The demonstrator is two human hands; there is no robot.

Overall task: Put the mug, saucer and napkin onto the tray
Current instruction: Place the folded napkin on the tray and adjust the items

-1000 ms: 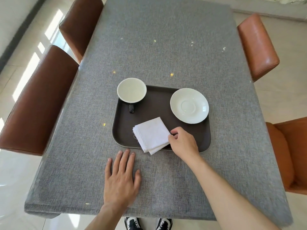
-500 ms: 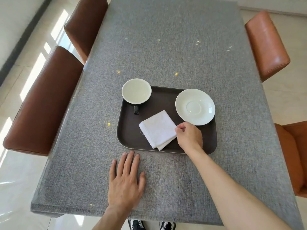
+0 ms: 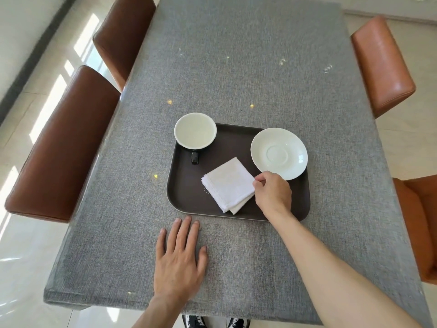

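Observation:
A dark brown tray (image 3: 186, 185) lies on the grey table. The mug (image 3: 195, 134), white inside with a dark handle, stands in the tray's far left corner. At the tray's far right rests the white saucer (image 3: 279, 153). A folded white napkin (image 3: 228, 184) lies in the middle of the tray. My right hand (image 3: 273, 195) pinches the napkin's right corner with thumb and fingers, just below the saucer's rim. My left hand (image 3: 181, 261) lies flat on the table in front of the tray, fingers apart, holding nothing.
The grey cloth-covered table (image 3: 236, 67) stretches away from me. Brown chairs (image 3: 61, 147) stand along the left side, and orange ones (image 3: 383, 65) along the right. My shoes (image 3: 196, 321) show below the near edge.
My right hand has slid the napkin farther onto the tray, from its near edge toward the middle. The left hand has stayed flat on the table.

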